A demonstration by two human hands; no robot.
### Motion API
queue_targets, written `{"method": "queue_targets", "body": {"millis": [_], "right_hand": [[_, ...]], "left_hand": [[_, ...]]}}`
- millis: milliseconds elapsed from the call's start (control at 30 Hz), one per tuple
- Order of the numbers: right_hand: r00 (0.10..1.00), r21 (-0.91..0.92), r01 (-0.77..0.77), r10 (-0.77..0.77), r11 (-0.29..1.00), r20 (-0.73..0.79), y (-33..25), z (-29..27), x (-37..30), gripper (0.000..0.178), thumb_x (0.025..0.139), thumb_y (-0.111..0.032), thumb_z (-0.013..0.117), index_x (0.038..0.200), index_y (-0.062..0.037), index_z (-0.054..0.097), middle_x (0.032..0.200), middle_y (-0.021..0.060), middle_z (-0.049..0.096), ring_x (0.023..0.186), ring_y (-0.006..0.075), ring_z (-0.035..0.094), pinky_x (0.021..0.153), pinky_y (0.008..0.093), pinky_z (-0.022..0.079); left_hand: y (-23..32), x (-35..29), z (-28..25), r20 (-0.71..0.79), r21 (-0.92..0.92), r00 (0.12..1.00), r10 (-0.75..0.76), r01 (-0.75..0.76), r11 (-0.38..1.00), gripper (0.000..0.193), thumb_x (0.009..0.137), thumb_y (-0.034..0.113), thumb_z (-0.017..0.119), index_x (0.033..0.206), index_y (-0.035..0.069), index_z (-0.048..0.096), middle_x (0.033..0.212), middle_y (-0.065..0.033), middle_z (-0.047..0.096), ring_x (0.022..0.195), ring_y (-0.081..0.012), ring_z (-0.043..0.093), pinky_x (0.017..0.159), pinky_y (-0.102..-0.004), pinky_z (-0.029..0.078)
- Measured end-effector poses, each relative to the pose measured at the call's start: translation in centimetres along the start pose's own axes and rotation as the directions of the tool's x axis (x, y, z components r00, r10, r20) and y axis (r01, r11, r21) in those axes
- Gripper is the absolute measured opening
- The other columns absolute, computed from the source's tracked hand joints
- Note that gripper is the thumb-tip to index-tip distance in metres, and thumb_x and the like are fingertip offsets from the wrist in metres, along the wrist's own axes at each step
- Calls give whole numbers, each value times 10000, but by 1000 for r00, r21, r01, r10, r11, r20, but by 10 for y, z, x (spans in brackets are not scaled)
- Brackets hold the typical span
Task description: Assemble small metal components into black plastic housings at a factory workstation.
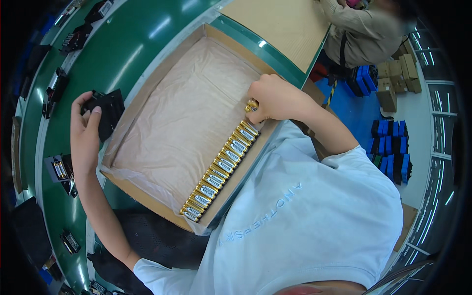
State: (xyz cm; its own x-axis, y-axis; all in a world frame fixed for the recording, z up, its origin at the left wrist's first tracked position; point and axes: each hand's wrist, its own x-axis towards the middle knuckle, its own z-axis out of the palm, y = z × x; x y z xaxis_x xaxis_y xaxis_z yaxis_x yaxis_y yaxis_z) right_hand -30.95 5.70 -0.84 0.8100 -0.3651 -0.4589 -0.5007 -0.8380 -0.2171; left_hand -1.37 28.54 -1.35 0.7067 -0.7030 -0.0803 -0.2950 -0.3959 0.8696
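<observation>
A shallow cardboard box (142, 200), lined with thin clear film (182, 108), lies tilted across the view in front of me. Along its near right wall runs a row of gold-and-white cylindrical batteries (216, 172), packed side by side. At the far end of that row my right hand (275, 98) has its fingers closed on batteries (251, 105); how many is hidden. Outside the box's left wall, my left hand (86, 130) grips a black plastic case (111, 114), thumb on its near face. Whether anything sits inside the case cannot be seen.
A green conveyor (147, 29) curves past on the left, carrying several black cases (56, 88), one with batteries showing (60, 169). Beyond the box lies a cardboard sheet (280, 29). A person (366, 32) works at upper right, near stacked blue-and-black items (391, 147) and cartons (398, 73).
</observation>
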Motion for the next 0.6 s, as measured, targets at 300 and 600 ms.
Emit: {"method": "queue_targets", "body": {"millis": [300,600], "right_hand": [[935,406,299,-349,863,53,-35,-34,65,275,801,-206,685,639,10,631,545,55,582,420,161,483,436,286,428],[888,553,449,-285,702,-360,-176,-75,159,309,824,-267,665,662,-4,678,510,35,567,399,125,469,432,259,438]], "left_hand": [[-15,7,-8,-87,138,986,145,-132,982,355,959,36,464,1313,62,475,1107,-187,595,883,-196,610,784,-300,502],[-19,21,-4,-196,-665,974,-117,-44,746,347,1011,154,486,1327,20,435,1180,-178,559,953,-219,619,826,-344,559]]}}
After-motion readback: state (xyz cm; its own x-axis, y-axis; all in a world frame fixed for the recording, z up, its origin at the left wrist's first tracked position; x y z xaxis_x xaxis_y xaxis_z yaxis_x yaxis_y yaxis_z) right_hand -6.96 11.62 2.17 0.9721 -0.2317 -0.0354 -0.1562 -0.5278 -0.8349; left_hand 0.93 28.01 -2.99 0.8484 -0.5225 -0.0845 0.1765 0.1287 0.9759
